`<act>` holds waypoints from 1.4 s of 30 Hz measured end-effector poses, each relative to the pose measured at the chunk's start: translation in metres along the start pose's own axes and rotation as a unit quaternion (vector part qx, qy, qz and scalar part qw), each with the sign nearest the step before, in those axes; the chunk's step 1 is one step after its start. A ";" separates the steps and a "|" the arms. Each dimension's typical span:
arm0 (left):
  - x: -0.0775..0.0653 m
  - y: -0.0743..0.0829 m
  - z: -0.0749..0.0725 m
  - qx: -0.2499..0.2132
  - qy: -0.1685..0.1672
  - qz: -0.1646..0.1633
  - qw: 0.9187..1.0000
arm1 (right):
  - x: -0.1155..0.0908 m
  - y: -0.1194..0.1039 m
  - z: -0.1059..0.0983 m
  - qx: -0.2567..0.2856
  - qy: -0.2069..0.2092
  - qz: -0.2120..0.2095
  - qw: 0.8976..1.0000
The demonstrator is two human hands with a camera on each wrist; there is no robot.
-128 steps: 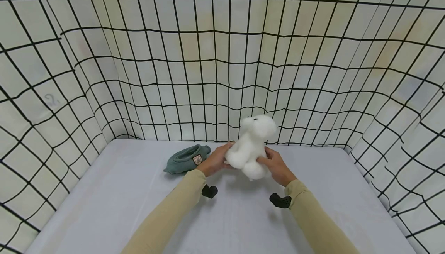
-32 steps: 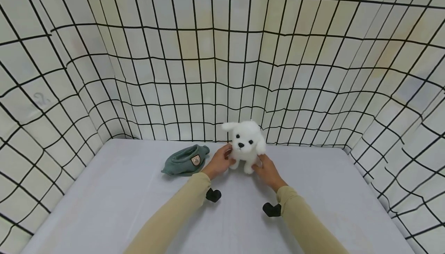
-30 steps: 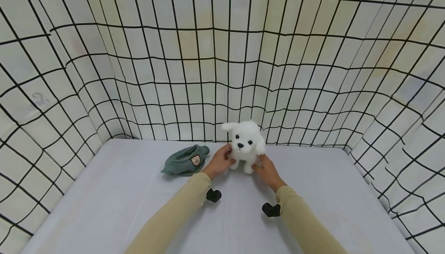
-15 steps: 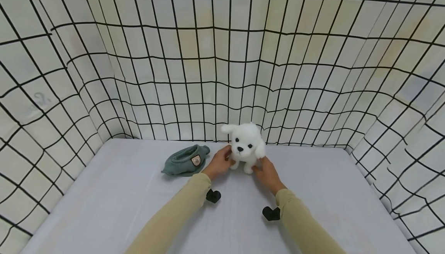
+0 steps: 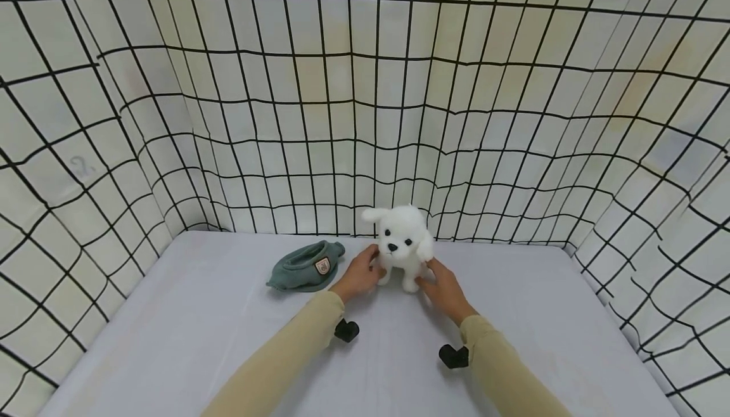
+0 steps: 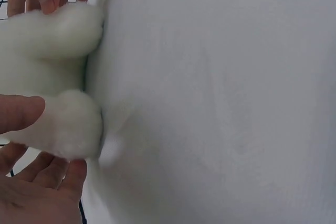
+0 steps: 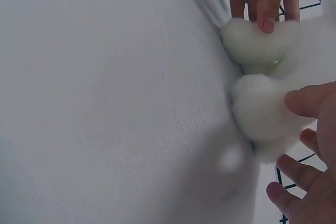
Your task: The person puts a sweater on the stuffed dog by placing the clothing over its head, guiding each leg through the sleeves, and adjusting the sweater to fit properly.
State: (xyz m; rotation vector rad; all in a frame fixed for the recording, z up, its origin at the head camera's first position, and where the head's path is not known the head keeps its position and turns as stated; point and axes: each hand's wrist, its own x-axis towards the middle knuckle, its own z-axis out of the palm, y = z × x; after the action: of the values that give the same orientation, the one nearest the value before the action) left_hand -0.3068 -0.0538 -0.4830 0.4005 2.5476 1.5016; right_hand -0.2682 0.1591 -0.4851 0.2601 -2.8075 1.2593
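Note:
A white plush dog [image 5: 402, 243] with black eyes and nose stands upright near the table's far edge, facing me, its front paws on the cloth. One ear sticks out to the side. My left hand [image 5: 360, 272] holds the dog low on its side, thumb over a front leg [image 6: 63, 127] and fingers behind. On the other side, my right hand [image 5: 445, 287] has its thumb on the other front leg [image 7: 262, 111]; its index finger bends behind while other fingers spread loosely. Beside my left hand lies a green cloth beret [image 5: 302, 268] with a badge.
White cloth covers the table [image 5: 228, 341]. Black netting [image 5: 388, 106] over white walls closes in the back and both sides, with the dog close before the back net. Black wrist devices [image 5: 454, 356] hang below the sleeves.
Earlier the dog was lifted and turned sideways between my hands; now it faces me with its paws on the table. Over the last second its head dips slightly. The beret stays put.

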 end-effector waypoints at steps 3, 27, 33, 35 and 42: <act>-0.004 0.002 0.002 0.003 0.004 -0.002 1.000 | -0.003 0.001 0.000 0.002 0.001 -0.001 1.000; -0.039 0.011 0.001 0.021 0.000 0.014 1.000 | -0.030 -0.012 0.000 0.020 0.032 -0.041 0.998; -0.046 0.014 -0.002 0.014 -0.004 0.015 1.000 | -0.036 -0.015 -0.001 0.029 0.037 -0.052 0.998; -0.049 0.015 -0.003 0.016 -0.007 0.018 1.000 | -0.039 -0.016 -0.002 0.031 0.038 -0.054 0.997; -0.059 0.019 -0.007 0.030 -0.010 0.029 0.999 | -0.046 -0.020 0.000 0.036 0.043 -0.062 0.996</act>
State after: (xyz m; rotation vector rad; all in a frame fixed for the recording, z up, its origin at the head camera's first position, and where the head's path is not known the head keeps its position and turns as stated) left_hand -0.2497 -0.0693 -0.4632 0.4977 2.5925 1.4351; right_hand -0.2199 0.1525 -0.4756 0.3685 -2.6319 1.3133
